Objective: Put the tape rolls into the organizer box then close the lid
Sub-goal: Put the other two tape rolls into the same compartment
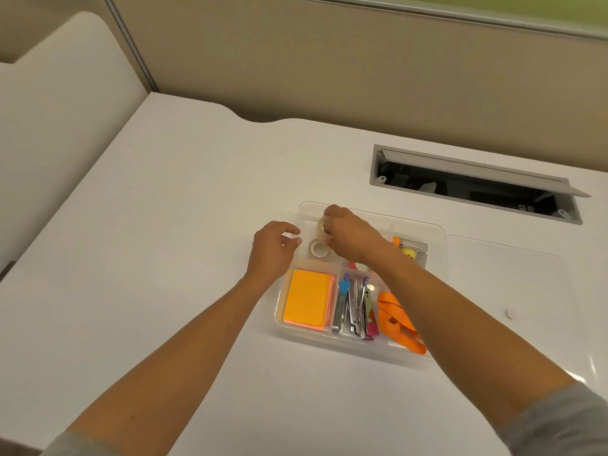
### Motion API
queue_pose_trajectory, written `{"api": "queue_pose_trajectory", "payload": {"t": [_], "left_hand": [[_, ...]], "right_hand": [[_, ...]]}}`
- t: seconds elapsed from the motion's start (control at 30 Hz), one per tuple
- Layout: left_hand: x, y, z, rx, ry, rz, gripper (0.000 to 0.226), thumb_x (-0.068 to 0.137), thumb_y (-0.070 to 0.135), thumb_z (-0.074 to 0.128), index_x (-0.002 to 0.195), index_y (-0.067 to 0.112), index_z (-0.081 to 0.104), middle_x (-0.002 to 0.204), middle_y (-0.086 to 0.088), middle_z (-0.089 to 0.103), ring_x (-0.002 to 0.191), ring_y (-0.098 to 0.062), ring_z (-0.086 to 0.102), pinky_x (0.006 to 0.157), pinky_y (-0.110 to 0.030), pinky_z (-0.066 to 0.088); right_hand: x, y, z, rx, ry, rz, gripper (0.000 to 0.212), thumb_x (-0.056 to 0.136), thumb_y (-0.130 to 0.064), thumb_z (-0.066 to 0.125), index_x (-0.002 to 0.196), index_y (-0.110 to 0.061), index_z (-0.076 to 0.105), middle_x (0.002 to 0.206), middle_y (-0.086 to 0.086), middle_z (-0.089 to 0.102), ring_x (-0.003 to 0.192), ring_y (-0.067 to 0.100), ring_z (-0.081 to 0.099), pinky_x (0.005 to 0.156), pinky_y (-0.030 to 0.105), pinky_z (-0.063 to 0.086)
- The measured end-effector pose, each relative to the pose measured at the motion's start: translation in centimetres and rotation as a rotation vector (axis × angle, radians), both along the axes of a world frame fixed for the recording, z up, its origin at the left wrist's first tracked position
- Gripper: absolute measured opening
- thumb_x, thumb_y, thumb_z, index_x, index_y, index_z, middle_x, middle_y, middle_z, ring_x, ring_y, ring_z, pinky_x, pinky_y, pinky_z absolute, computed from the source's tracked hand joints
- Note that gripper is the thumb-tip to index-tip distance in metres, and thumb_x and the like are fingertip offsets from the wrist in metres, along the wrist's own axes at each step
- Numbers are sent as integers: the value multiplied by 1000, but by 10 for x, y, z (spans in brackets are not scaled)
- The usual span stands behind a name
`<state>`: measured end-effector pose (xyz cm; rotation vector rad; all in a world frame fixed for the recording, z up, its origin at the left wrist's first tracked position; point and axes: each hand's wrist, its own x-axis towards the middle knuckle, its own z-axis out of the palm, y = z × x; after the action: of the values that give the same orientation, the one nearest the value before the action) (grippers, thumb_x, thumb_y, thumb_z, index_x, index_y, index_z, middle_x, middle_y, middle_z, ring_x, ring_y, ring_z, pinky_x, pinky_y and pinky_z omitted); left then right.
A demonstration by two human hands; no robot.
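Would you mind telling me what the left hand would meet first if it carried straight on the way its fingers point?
Probably the organizer box: the left hand points right at its near-left wall, just short of it. Depth is uncertain.

Soft, even overhead light keeps my white desk bright without harsh glare, my arms throw only faint, diffuse shadows, the wide lens bows the partition lines toward the edges, and fine detail inside the organizer box looks slightly smeared.
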<state>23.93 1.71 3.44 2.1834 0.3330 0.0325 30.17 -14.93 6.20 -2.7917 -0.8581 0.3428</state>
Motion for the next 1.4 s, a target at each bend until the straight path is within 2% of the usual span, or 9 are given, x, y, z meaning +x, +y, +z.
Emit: {"api": "queue_pose_trajectory", "payload": {"t": [0.1,0.23,0.37,0.5,0.7,0.8,0.97,1.1,1.4], "left_hand": [[-2,0,1,-5,-10,-2,14,85,16,68,99,13,69,113,-5,66,82,-12,60,72,-14,45],[-2,0,2,-6,-29,-17,13,86,14,67,98,11,69,111,-7,67,85,-16,63,79,-22,50],[-3,0,2,-8,-27,-8,13,86,15,67,98,11,69,113,-7,67,88,-17,63,82,-24,51],[-3,0,2,-10,-28,-13,13,86,15,67,99,12,69,112,-6,67,86,-15,62,81,-23,50],[-1,0,1,-2,-26,-17,14,86,16,67,99,12,70,113,-6,67,86,-14,62,80,-22,50],[-2,1,0,-3,-37,-26,14,86,16,67,99,12,70,112,-6,67,86,-15,63,82,-24,52],[-2,1,1,-4,-49,-33,14,86,15,67,99,11,70,111,-6,68,86,-17,64,83,-27,54],[-2,1,0,1,-50,-21,14,86,16,68,99,12,70,111,-5,68,84,-13,62,78,-19,50],[-3,1,1,-5,-37,-23,17,86,16,67,101,10,71,114,-7,67,89,-17,64,83,-25,53]], "right_hand": [[2,-1,-5,-53,-46,55,30,84,-8,67,114,-3,62,133,11,48,111,26,48,90,36,48],[5,-2,-10,-154,-132,106,37,81,-12,71,115,-4,63,133,11,51,115,26,46,95,36,44],[6,-2,-11,-174,-234,114,36,79,-15,73,112,-5,65,133,11,51,119,27,42,94,37,42],[5,1,-8,-210,-318,125,30,77,-15,73,105,-4,68,128,11,53,117,28,43,92,39,42],[0,6,-10,-286,-373,103,20,86,-19,62,103,-10,65,120,10,48,107,28,42,85,39,37],[-2,9,-11,-329,-368,74,16,88,-17,58,100,-13,66,110,8,48,100,27,42,80,38,34],[3,14,-11,-390,-318,30,16,89,-21,59,100,-14,68,101,6,54,98,26,45,82,38,34],[7,16,-11,-423,-291,25,16,88,-24,61,101,-16,67,102,6,56,99,26,47,83,38,34],[11,15,-15,-437,-225,9,19,91,-28,58,107,-20,65,108,6,59,103,25,52,89,40,36]]}}
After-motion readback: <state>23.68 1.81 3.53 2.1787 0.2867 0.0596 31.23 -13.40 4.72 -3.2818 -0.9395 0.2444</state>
